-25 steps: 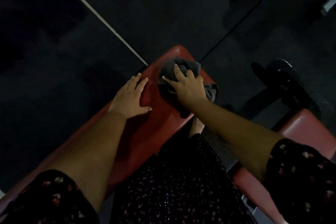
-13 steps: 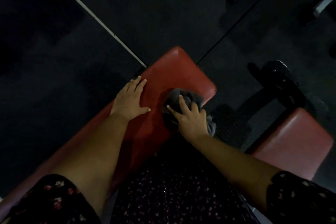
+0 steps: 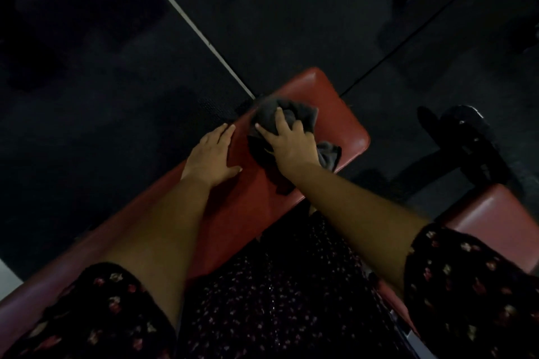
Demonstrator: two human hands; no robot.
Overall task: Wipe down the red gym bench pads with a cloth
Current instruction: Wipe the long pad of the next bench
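A long red bench pad (image 3: 338, 114) runs from the lower left up to the middle of the view. A crumpled dark grey cloth (image 3: 294, 115) lies on it near the far left edge. My right hand (image 3: 290, 144) grips the cloth from above and presses it onto the pad, fingers curled into the folds. My left hand (image 3: 211, 156) lies flat on the pad just left of the cloth, fingers straight. A second red pad (image 3: 495, 224) sits at the right, partly behind my right sleeve.
Dark rubber floor surrounds the bench, crossed by a pale line (image 3: 189, 23). A black metal frame part with a round foot (image 3: 463, 137) stands between the two pads at the right. My dark floral clothing fills the bottom of the view.
My right hand has slid the cloth from the pad's near right edge back up toward the far left corner. My left hand stays flat in the same spot.
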